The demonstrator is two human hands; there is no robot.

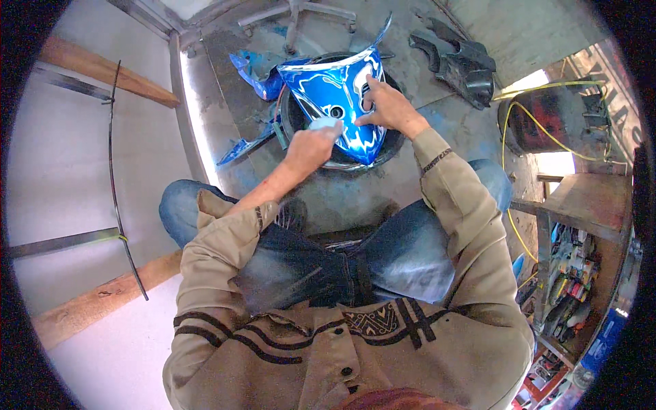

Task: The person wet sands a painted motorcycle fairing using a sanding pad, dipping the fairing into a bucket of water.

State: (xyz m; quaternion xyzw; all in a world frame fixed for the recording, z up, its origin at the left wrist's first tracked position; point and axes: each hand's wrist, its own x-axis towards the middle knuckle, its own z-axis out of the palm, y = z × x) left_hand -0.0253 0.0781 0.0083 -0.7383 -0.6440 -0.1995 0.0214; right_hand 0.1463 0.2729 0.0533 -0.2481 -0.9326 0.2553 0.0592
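A glossy blue, white-patterned motorcycle fairing panel (326,83) rests on a black tyre-like ring (394,145), its pointed end toward me. My left hand (309,149) is closed on a pale, light-blue folded cloth or pad, its exact kind unclear. That pale pad (324,124) lies against the panel's lower left, beside a round hole. On the panel's right side rests my right hand (388,109), fingers spread at an opening and thumb apart, touching the surface.
Other blue panel pieces (254,80) lie left of the ring. Black plastic parts (459,61) sit at the far right on the floor. A yellow hose (536,123) hangs by a dark drum (547,126). Wooden shelves (581,205) hold many small items. A chair base (295,17) stands behind.
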